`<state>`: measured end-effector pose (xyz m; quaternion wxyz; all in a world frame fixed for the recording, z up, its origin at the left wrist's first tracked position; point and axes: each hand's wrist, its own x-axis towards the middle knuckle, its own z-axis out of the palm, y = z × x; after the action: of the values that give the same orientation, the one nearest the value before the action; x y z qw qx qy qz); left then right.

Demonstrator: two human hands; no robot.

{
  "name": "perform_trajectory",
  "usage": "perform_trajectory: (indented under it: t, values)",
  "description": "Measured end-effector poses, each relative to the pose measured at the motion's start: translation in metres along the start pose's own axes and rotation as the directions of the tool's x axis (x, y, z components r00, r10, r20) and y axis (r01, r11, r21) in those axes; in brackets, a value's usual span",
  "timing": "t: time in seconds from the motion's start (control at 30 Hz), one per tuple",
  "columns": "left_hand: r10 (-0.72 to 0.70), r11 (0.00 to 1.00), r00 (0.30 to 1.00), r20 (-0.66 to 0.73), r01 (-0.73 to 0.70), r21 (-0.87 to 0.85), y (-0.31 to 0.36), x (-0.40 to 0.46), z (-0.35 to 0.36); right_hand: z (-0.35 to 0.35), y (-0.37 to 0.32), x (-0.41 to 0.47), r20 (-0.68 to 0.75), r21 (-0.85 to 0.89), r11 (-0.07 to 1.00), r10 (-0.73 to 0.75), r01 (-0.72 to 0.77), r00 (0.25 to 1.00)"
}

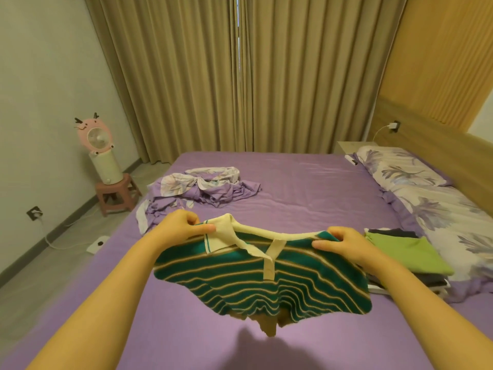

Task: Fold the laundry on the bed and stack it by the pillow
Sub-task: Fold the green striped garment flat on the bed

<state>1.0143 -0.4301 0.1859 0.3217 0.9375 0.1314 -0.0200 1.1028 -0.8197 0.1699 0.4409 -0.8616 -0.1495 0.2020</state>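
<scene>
I hold the green striped polo shirt up in front of me, above the purple bed sheet. My left hand pinches the shirt at the left shoulder, right beside the cream collar, thumb on top and fingers curled under the cloth. My right hand grips the other shoulder the same way — fingers folded round the green edge, thumb pressed along the front. So both hands are closed on the shirt, and it hangs between them, collar uppermost, with the cream placket running down the middle of the chest. The lower part droops and bunches, and a bit of tan cloth peeks out below the hem (I cannot tell whether it is the inside of the shirt or a sleeve). Its shadow falls on the sheet below.

To my right, just beside the floral pillow and resting partly on the flowered bedding along the headboard side, lies a stack of folded clothes — a light green piece on top, darker pieces under it. It is near my right hand but not touching it.

Farther off on my left, a crumpled heap of purple and floral bedding sits on the bed, well apart from the shirt.

Beyond the bed's left edge a pink fan stands on a cream cylinder atop a small reddish stool, and tan curtains cover the far wall.
</scene>
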Motion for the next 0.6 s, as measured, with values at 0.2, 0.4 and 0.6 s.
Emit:
perform_trajectory:
  t: [0.2,0.4,0.6]
  values:
    - [-0.017,0.997,0.985,0.17,0.029,-0.071,-0.006,0.0,0.0,-0.009,0.004,0.001,0.137,0.075,0.983,0.153,-0.165,0.979]
    - [-0.01,0.993,0.989,0.145,0.027,-0.115,-0.023,0.039,0.051,0.0,0.028,0.035,0.145,-0.044,0.986,0.166,-0.161,0.975]
    - [-0.125,0.979,0.953,0.277,0.164,-0.123,-0.088,0.066,0.173,0.078,0.119,0.075,0.109,-0.396,0.9,0.244,-0.183,0.964]
